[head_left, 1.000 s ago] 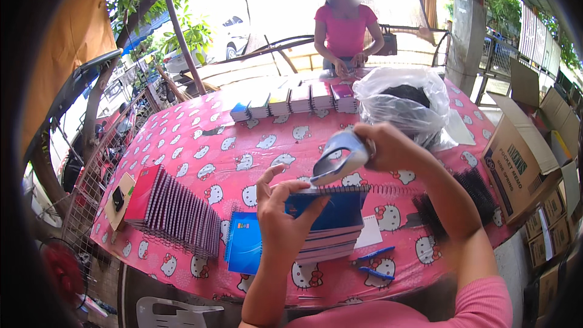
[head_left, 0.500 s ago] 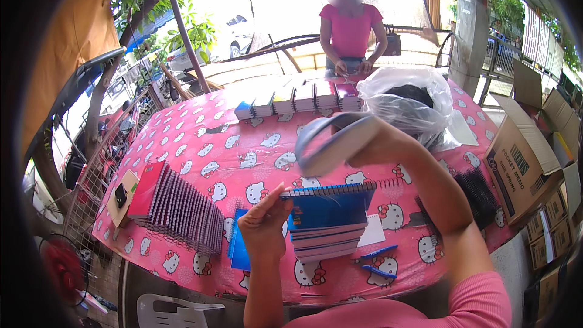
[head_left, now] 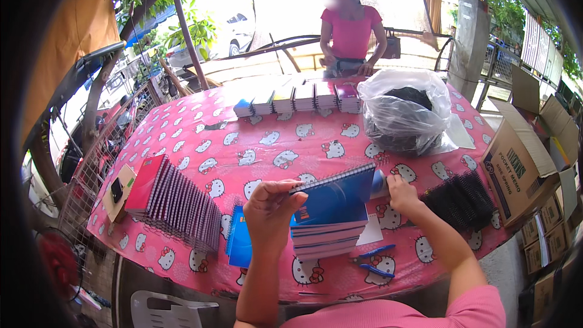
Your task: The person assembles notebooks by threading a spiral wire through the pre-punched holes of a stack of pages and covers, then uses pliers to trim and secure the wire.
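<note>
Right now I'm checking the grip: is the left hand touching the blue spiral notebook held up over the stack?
Touching. The head view shows the left hand with its fingertips pinching the wire-bound top edge of the blue spiral notebook, with no gap visible.

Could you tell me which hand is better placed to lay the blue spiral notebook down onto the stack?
Probably the left hand: it grips the blue spiral notebook directly above the stack, while the right hand only touches its far edge.

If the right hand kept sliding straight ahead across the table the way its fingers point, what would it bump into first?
Probably the clear plastic bag of dark things. The right hand points away from the person, with only bare pink tablecloth between it and the bag, though depth is hard to judge.
</note>
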Tool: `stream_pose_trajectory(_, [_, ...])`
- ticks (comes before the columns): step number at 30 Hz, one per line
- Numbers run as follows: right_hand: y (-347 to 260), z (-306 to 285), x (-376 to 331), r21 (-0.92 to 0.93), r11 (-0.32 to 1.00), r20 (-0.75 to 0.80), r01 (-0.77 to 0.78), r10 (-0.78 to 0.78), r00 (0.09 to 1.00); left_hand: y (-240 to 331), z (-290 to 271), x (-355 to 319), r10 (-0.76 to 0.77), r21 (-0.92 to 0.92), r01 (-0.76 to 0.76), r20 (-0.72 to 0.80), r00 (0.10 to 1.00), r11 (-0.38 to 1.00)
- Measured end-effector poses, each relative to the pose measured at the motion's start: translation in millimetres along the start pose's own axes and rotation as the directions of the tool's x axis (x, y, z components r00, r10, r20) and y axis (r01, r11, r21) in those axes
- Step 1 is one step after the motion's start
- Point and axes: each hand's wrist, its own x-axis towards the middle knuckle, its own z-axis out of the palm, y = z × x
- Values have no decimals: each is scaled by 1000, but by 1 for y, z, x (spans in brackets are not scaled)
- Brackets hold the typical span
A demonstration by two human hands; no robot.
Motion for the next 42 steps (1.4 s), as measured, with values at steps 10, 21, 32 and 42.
stream_pose_trajectory(10, [-57,-16,-160,376,876,140,301,-375,916,20,14,-49,285,518,-523,471,835,677])
stream_pose_trajectory(21, [-83,-144,-146,646,602,-378,469,-282,882,-1,26,-55,367,489,-534,401,840,689])
stream_pose_trajectory(32, [-96,-159,-144,444,768,-415,461,-279,866,1,32,-54,380,466,-554,418,825,689])
stream_pose_trajectory(42, [-84,-119,-131,870,-242,282,-430,-471,836,0,8,-58,419,502,-634,480,770,589])
